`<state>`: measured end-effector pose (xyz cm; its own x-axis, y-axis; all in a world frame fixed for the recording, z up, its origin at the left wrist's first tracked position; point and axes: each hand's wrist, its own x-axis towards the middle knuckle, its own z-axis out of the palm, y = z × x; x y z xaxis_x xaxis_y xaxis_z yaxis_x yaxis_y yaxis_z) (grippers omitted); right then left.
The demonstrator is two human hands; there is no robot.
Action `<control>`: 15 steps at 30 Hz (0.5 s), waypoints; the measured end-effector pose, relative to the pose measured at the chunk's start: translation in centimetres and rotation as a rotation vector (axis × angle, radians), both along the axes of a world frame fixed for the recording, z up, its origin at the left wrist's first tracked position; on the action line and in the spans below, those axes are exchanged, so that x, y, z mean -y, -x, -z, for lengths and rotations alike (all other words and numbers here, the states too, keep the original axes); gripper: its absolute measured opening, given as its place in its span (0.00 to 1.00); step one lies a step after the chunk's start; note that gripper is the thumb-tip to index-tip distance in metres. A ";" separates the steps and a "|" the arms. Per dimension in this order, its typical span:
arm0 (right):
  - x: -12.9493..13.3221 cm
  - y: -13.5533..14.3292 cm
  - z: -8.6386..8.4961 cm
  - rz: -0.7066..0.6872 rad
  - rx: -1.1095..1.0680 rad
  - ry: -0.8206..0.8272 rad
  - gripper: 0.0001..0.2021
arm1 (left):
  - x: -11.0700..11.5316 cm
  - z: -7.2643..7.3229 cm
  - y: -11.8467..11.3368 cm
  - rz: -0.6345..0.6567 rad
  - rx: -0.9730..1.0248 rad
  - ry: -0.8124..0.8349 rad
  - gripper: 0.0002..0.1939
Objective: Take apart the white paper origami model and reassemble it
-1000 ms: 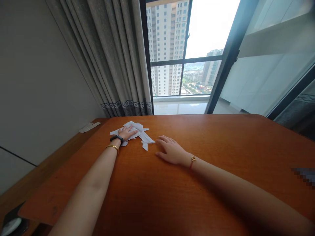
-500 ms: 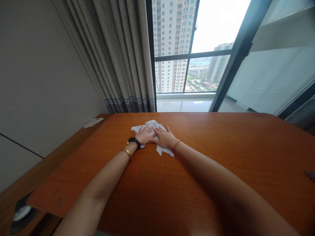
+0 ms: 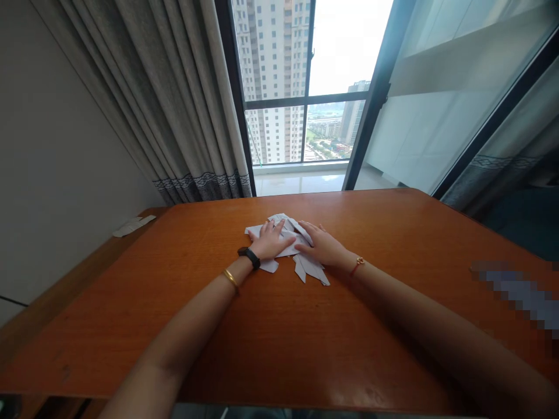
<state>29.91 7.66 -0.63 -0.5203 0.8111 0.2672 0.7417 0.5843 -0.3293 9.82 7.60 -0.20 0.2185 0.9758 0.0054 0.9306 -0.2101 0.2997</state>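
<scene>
Torn pieces of white paper lie in a loose heap on the reddish-brown wooden table, toward its far side. My left hand rests on the left part of the heap, fingers spread, palm down. At the right edge of the heap is my right hand, its fingers stretched out over the paper and the thumb apart. Some scraps stick out in front of the hands, and others show beyond the fingertips. Parts of the paper are hidden under both hands. Neither hand grips a piece.
A folded strip of white paper lies on the wooden ledge along the left wall. A blurred-out patch covers something at the table's right. Beyond the far edge are a grey curtain and a window.
My right hand has moved right, away from the left, and the paper heap lies more spread out. The camera view has turned a little to the right.
</scene>
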 end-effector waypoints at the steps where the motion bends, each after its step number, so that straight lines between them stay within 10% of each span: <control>1: 0.6 -0.5 -0.3 0.039 -0.003 -0.009 0.33 | 0.6 -0.2 0.4 0.054 -0.006 -0.019 0.40; 8: 4.5 -1.6 -0.3 0.209 0.144 0.070 0.28 | 2.2 1.0 3.1 0.041 -0.090 -0.054 0.35; 15: 0.9 -0.7 -0.2 0.297 0.032 0.111 0.21 | -0.1 0.9 3.5 -0.094 -0.032 -0.077 0.29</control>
